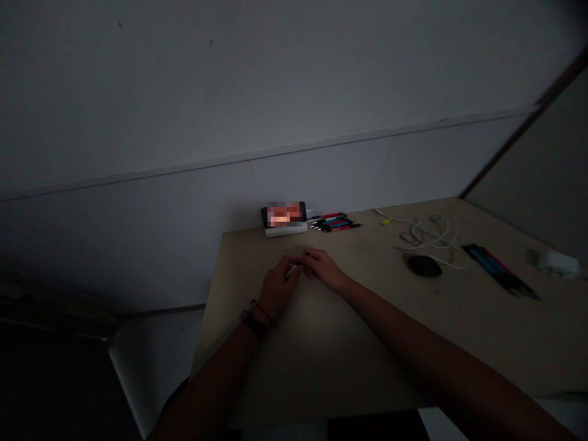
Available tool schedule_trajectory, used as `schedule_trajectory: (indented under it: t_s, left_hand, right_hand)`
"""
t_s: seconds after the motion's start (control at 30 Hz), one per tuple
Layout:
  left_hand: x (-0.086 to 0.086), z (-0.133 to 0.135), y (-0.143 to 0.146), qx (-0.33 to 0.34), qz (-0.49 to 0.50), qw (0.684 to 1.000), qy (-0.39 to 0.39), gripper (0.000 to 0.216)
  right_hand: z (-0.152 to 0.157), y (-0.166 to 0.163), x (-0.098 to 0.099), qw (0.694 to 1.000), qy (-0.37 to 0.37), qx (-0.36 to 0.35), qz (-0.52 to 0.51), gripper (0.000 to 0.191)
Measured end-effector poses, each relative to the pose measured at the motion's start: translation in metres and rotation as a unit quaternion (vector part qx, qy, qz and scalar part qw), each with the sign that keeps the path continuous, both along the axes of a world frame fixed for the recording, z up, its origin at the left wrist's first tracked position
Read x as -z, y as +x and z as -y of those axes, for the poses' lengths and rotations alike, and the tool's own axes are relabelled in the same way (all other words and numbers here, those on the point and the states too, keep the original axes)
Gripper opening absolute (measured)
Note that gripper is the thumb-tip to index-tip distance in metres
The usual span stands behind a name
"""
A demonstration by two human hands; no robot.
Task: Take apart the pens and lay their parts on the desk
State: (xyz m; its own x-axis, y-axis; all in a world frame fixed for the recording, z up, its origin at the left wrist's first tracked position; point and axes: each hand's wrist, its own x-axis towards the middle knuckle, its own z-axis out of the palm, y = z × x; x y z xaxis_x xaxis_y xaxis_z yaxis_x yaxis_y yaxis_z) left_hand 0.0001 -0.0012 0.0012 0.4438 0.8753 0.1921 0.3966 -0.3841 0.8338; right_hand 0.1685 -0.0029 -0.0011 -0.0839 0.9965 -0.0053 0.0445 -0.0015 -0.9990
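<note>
**Risks.** The left hand (pixel 277 288) and right hand (pixel 324 267) meet at the centre of the view. Between them is a small white slender object (pixel 292 269), held just above the tabletop. The left fingers are clenched round its near end. The right fingertips curl over its far end, but in this dim light I cannot tell whether they grip it or only touch it. In my judgement the main hazard is the poor light: a weak pinch could go unnoticed and let the piece slip and roll off the table's left edge at 9 o'clock.

**Surface.** The pale beige wooden table (pixel 367 343) is otherwise bare around the hands.
- At 12 o'clock, a lit phone (pixel 285 214) is propped on a white oblong block (pixel 285 230).
- At 1 o'clock is a cluster of red, blue and black pens (pixel 340 223).
- At 2 o'clock lie a coiled white cable (pixel 434 239) and a black round disc (pixel 424 266).
- At 3 o'clock is a second row of dark pens (pixel 498 271).

**Room.** The room is unlit, and a plain white wall (pixel 184 110) stands behind the table.
</note>
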Motion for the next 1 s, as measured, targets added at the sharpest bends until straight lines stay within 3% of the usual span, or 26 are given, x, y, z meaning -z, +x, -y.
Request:
schedule_trajectory:
  t_s: [0.33,0.7,1.0]
  left_hand:
    - [-0.0001,0.0014,0.0012,0.004,-0.013,1.000,-0.013,0.042]
    - [0.0019,0.0000,0.0014,0.001,-0.015,1.000,-0.018,0.039]
    - [0.0010,0.0011,0.0011,0.000,-0.029,1.000,-0.004,0.041]
  right_hand:
    - [-0.0009,-0.0002,0.0062,1.000,0.017,-0.003,-0.020,0.035]
    - [0.0003,-0.0016,0.0031,0.998,0.014,-0.005,0.061,0.062]
    - [0.0018,-0.0034,0.0065,0.999,0.027,-0.008,-0.028,0.028]
